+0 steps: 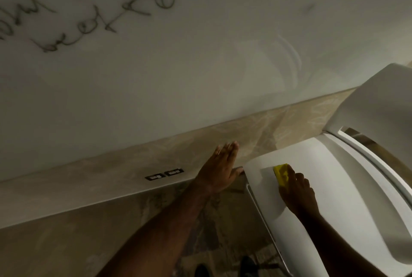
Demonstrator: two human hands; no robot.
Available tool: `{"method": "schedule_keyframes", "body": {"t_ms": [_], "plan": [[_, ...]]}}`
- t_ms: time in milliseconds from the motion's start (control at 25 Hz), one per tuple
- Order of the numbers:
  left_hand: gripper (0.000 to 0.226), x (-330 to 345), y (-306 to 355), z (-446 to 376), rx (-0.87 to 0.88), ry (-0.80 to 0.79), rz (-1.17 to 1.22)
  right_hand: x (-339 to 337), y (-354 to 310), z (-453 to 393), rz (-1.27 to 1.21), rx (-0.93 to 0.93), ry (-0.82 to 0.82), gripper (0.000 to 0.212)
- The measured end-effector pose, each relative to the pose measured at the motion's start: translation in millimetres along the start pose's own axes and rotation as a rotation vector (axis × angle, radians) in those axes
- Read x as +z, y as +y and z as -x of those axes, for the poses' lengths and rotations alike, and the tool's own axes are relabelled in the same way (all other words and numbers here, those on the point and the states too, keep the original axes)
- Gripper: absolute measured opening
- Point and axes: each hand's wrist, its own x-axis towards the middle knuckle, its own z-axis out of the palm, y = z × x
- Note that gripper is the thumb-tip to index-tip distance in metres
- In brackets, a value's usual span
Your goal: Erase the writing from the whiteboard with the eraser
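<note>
The upper part of the view is filled by the whiteboard, a pale wall-mounted surface seen tilted. Dark handwriting is spread across its upper left, in blurred cursive lines that cannot be read; a faint smudge is seen farther right, and curved wipe marks are visible on the bare lower right part. Below the board a beige marbled wall band is seen, with two small dark outlets set side by side in it. Under that band a patterned floor is visible, and two dark shoe tips are seen at the bottom edge.

The right side is taken up by a white chair, its seat below and its back above.

The left hand is reached forward from a bare forearm, with the fingers straight and held close together, the thumb pointing toward the chair's edge. The fingertips lie over the beige band, but whether the wall is touched cannot be told.

The right hand is placed on the chair seat, with the fingers curled over a small yellow eraser. The eraser is held against the seat near its front left corner, well apart from the writing on the board.
</note>
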Motion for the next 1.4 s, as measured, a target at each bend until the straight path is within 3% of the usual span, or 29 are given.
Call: {"method": "schedule_keyframes", "body": {"t_ms": [120, 400, 760, 1240, 1400], "plan": [[0.084, -38, -13, 4, 0.015, 0.156, -0.054, -20, -25, -2, -0.046, -0.093, 0.091, 0.089], [0.083, -162, -42, 22, -0.013, 0.496, -0.271, -104, -109, -17, -0.148, -0.380, 0.362, 0.090], [0.085, -361, -78, 85, -0.115, 0.851, -0.513, -257, -226, -4, -0.230, -0.657, 0.611, 0.090], [0.087, -545, -116, 203, -0.311, 1.124, -0.664, -410, -377, 63, -0.373, -1.023, 0.648, 0.083], [0.088, -598, -146, 238, -0.346, 1.183, -0.719, -442, -434, 86, -0.286, -1.134, 0.817, 0.077]]}}
